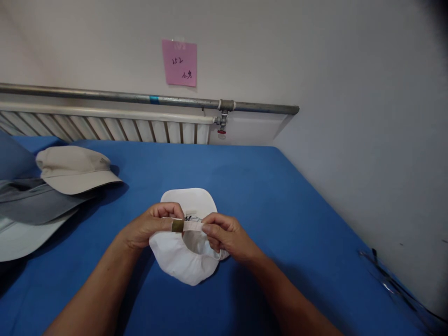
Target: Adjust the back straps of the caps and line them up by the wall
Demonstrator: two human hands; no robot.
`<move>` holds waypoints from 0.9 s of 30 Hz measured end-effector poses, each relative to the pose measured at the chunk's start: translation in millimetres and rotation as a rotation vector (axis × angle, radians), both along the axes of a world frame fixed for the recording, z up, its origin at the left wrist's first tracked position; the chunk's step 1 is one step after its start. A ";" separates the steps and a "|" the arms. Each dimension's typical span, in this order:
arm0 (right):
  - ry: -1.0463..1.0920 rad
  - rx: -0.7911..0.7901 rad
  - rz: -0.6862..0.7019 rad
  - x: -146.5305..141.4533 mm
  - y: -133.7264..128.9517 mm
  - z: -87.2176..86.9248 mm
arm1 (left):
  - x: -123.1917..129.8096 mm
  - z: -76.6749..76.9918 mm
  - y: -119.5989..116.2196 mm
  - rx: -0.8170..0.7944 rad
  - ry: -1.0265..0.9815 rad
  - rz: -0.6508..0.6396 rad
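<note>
A white baseball cap (191, 261) lies on the blue cloth in front of me, its brim (189, 199) pointing away and its inside partly showing. Across the cap's opening runs a white back strap (192, 226) with a brass-coloured buckle (178, 226). My left hand (154, 224) pinches the buckle end of the strap between thumb and fingers. At the strap's other end, the thumb and fingers of my right hand (226, 233) are closed on it. Between the hands the strap is stretched about level.
To the left are several stacked caps: a beige cap (77, 168), a dark grey cap (45, 200) and a pale one (35, 238). A pair of glasses (388, 282) lies by the right wall. Behind the blue-covered surface (245, 172) are a radiator (140, 129) and a metal pipe (115, 96).
</note>
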State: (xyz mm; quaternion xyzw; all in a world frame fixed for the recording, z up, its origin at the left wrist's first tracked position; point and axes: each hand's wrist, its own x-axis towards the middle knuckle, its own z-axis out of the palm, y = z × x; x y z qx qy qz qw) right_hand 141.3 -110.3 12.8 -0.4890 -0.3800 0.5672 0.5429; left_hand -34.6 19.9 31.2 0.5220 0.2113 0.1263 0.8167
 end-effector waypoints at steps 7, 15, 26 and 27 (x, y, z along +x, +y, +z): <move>-0.211 0.024 0.062 -1.3 -2.7 5.0 | 0.0 2.1 -2.2 0.019 0.027 -0.025; -0.272 0.128 0.083 4.3 -6.0 15.1 | -0.4 2.4 -2.2 0.032 0.049 -0.046; -0.209 0.061 0.102 -0.4 -7.5 19.5 | 1.7 3.3 -5.0 0.126 0.065 -0.108; -0.172 0.046 0.097 -1.2 -7.2 19.1 | 1.8 3.2 -4.7 0.131 0.066 -0.107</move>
